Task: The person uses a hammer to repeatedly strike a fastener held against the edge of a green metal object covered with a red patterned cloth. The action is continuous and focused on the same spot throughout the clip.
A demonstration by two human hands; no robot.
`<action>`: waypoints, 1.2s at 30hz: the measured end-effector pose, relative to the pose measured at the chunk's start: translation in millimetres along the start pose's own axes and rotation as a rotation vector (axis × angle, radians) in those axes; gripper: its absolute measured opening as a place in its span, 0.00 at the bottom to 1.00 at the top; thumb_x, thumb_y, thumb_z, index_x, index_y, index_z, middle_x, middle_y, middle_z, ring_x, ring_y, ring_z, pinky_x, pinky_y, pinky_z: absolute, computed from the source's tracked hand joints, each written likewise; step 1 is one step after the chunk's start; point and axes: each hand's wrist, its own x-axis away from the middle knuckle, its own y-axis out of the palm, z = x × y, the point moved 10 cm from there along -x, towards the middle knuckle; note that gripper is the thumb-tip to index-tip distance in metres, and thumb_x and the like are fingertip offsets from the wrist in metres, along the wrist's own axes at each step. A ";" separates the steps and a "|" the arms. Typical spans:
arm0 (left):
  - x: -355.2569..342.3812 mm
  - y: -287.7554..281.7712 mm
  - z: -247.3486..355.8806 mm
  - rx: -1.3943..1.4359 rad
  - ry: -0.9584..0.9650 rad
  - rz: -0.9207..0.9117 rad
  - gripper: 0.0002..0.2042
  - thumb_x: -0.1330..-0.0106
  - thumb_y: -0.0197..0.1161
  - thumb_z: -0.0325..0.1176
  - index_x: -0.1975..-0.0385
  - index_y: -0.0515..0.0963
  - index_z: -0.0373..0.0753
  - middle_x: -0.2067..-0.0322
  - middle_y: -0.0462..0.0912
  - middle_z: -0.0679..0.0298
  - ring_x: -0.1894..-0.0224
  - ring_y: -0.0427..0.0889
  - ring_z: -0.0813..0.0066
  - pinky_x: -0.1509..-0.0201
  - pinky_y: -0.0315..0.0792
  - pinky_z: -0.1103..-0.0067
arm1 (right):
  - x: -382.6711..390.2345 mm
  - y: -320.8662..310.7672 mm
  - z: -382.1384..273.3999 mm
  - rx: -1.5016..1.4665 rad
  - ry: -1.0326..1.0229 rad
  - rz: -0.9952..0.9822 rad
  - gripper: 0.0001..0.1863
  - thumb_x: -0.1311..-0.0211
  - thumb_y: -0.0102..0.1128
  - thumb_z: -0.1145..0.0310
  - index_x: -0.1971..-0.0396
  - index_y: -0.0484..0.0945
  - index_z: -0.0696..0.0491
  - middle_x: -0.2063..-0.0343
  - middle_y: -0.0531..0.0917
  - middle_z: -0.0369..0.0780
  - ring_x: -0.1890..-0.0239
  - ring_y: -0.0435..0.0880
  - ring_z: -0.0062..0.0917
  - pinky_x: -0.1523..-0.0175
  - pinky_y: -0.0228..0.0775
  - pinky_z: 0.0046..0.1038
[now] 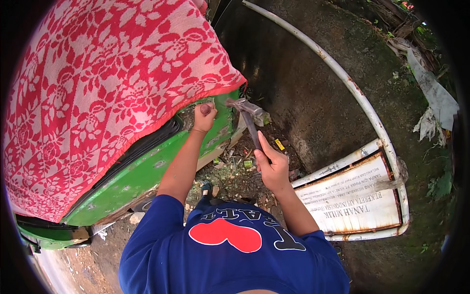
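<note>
While a soft, woven red-and-pink floral cloth [117, 93] is draped over the stiff, scuffed green panel [152, 164] at left, a round-ended brown handle [205, 109] is clamped in the left hand [204, 119] in front of that panel, working end hidden. Between the hands, a metal-headed hammer [248, 122] is gripped by its dark shaft, the right hand's [274, 169] fingers closed on it; probably head-heavy, rigid, not fragile, best held low. At far right, a flat, rust-edged white sign [352, 201] is bordered by curved pipe [341, 73].
</note>
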 end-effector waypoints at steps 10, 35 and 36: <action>0.7 -12.5 40.3 0.232 0.126 0.013 0.09 0.49 0.52 0.21 0.87 0.60 0.34 0.84 0.62 0.68 0.79 0.61 0.79 0.72 0.57 0.79 | 33.5 -26.0 31.5 -0.355 0.158 0.144 0.24 0.32 0.52 0.75 0.36 0.67 0.55 0.75 0.78 0.33 0.79 0.71 0.13 0.75 0.68 0.18; 64.2 65.6 85.2 -0.433 0.623 -0.339 0.17 0.51 0.65 0.25 0.88 0.59 0.37 0.86 0.61 0.59 0.81 0.66 0.58 0.77 0.62 0.67 | 57.9 -21.0 78.8 -0.383 0.376 0.136 0.25 0.32 0.51 0.75 0.35 0.64 0.59 0.73 0.76 0.35 0.78 0.71 0.14 0.75 0.68 0.19; 63.5 66.9 86.8 -0.419 0.625 -0.347 0.17 0.51 0.65 0.25 0.88 0.60 0.37 0.86 0.62 0.59 0.81 0.66 0.58 0.77 0.62 0.67 | 57.3 -21.3 79.1 -0.387 0.382 0.146 0.25 0.32 0.51 0.75 0.35 0.63 0.59 0.74 0.76 0.35 0.78 0.71 0.14 0.76 0.68 0.19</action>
